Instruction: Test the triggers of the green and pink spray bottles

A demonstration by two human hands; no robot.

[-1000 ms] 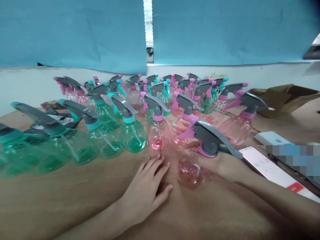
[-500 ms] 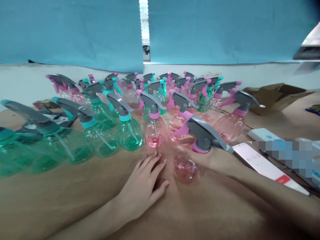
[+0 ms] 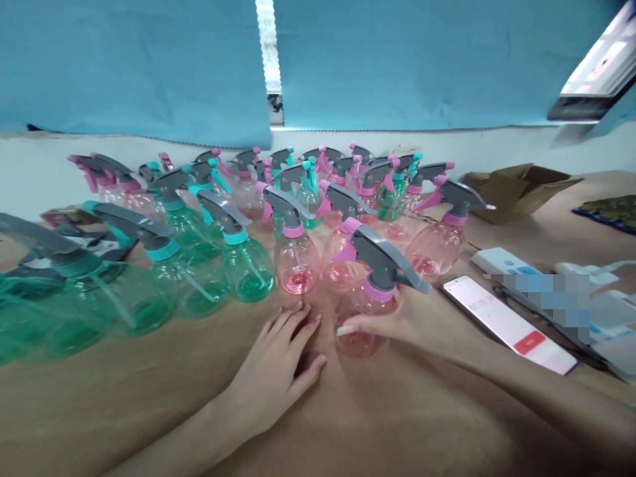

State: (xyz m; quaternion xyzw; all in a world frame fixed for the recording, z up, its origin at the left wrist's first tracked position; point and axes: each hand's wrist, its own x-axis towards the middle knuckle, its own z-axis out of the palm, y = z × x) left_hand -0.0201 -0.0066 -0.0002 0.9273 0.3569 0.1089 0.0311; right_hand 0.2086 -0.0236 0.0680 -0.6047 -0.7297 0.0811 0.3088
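Observation:
My right hand is wrapped round a pink spray bottle with a grey trigger head and a pink collar, which stands on the brown table. To its left my left hand lies flat on the table, fingers spread, holding nothing. Just beyond my fingertips stand another pink spray bottle and a green spray bottle with a teal collar.
Many more pink and green spray bottles fill the table's far half and left side. To the right lie a phone, a white box and an open cardboard box. Blue cloth hangs behind.
The view has swung to the right, so everything sits further left in the picture. My right hand has shifted its grip lower on the pink bottle. My left hand stays flat on the table.

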